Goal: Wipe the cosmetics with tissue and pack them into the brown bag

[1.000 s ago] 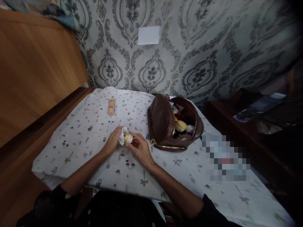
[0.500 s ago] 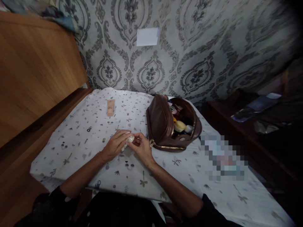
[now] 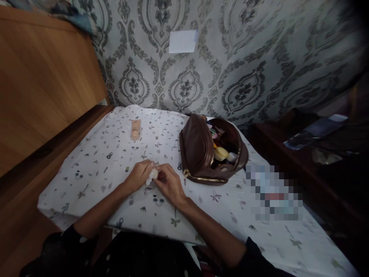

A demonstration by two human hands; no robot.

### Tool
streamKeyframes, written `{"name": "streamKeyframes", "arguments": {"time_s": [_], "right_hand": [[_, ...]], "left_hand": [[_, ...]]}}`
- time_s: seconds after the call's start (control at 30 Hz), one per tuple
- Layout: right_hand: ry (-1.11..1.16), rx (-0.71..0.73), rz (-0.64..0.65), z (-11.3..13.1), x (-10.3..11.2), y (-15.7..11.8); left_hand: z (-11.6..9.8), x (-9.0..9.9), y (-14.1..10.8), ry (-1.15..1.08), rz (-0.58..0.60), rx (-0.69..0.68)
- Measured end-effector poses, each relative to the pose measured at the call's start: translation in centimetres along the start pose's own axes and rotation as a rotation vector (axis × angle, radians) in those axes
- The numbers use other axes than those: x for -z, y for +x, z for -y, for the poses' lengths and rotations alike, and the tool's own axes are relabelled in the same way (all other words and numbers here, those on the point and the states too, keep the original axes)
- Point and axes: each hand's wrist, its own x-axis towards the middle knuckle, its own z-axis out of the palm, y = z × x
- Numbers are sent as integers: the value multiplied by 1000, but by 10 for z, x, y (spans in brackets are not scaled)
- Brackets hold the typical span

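Note:
Close together above the printed sheet, my two hands meet around a small white object (image 3: 155,173), too blurred to name exactly. A crumpled white tissue (image 3: 149,179) is pressed against it, held in the closed fingers of my left hand (image 3: 140,175). From the other side, my right hand (image 3: 170,181) pinches the white object between thumb and fingers. Part of the object is hidden by the fingers. Beyond my left hand, a beige squeeze tube (image 3: 135,129) lies on the sheet. To the right sits a brown cosmetic bag (image 3: 197,144), unzipped, with several items inside.
A white sheet with small prints (image 3: 98,184) covers the surface before me. A wooden panel (image 3: 49,77) stands at the left. Patterned wallpaper (image 3: 186,84) with a white card (image 3: 182,41) is behind. A pixelated patch (image 3: 273,194) hides something at the right.
The right fingers have shifted around the white object, and more of the tissue shows against it. The view has moved slightly; tube and bag stay in place.

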Motion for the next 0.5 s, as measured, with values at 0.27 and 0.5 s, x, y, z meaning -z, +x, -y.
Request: {"name": "streamKeyframes", "arguments": {"time_s": [0.27,0.5], "right_hand": [[-36,88,17,1,-1,-3],[122,-33,4,3,1,2]], "left_hand": [[1,5,4,-349,161,321],[4,2,4,-450,40,307]]}}
